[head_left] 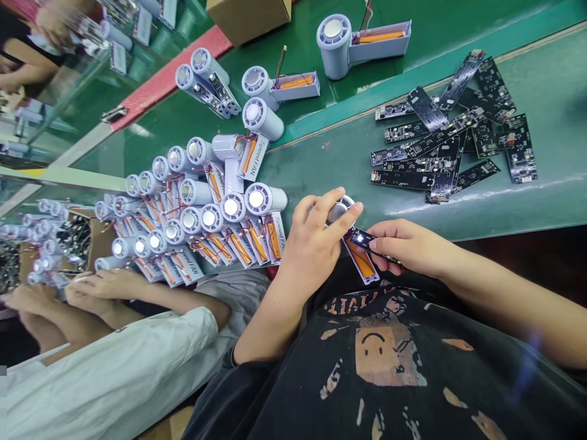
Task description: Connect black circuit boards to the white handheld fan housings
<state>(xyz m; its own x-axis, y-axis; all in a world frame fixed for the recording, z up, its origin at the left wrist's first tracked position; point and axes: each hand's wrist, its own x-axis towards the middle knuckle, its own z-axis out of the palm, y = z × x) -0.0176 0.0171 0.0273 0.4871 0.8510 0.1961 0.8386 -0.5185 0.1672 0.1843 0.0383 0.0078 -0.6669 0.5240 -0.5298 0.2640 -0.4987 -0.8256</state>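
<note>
My left hand (314, 238) grips a pale grey handheld fan (339, 214) by its round head, and the fingers cover most of it. The fan's open handle (361, 261) shows an orange battery inside. My right hand (408, 244) pinches a narrow black circuit board (367, 241) with a lit blue-white LED. The board's end lies over the top of the handle, and my fingers hide part of it. Just left of my hands, several finished fans (229, 220) with "SpeedFAN" labels stand packed together, their wires showing.
A heap of black circuit boards (452, 137) lies on the green belt at right. Further fans and a cardboard box (247, 15) sit beyond a raised belt edge. A co-worker's hands (101, 290) and white sleeve (114, 373) are at left, by a glass panel (59, 104).
</note>
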